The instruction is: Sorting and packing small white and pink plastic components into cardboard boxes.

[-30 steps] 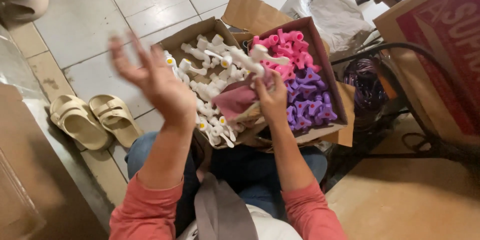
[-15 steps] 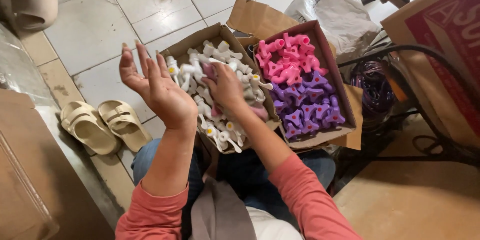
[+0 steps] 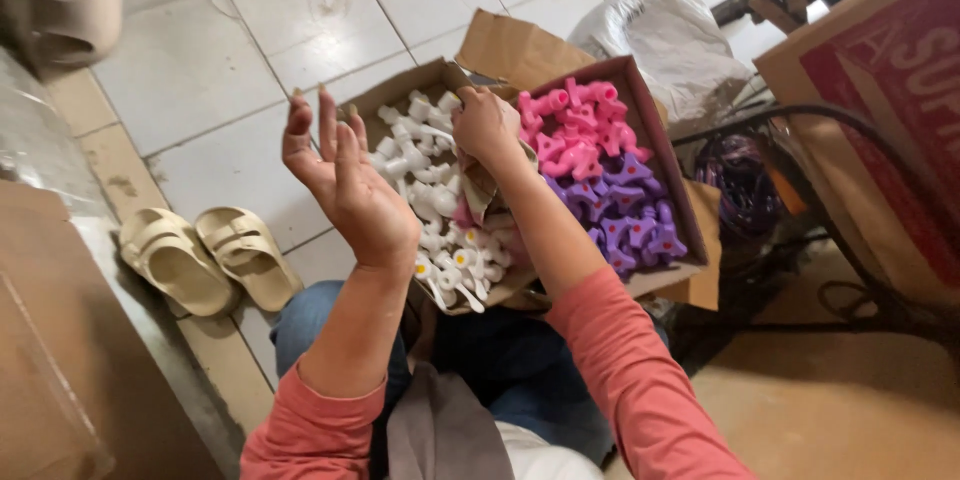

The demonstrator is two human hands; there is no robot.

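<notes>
White floor tiles (image 3: 200, 50) lie under a box (image 3: 655, 135) sorted by colour. Right hand (image 3: 487, 125) is down among white pieces (image 3: 430, 170), fingers closing on one; left hand (image 3: 345, 180) is raised, spread and empty.

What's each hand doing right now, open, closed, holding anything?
Left hand: open, raised, palm empty.
Right hand: curled down among the white plastic spout pieces in the cardboard box; its grip cannot be told.

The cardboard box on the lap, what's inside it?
The cardboard box holds white plastic pieces on one side, pink ones and purple ones on the other. The right hand reaches in at the middle, covering what it grasps; deeper layers are hidden.
</notes>
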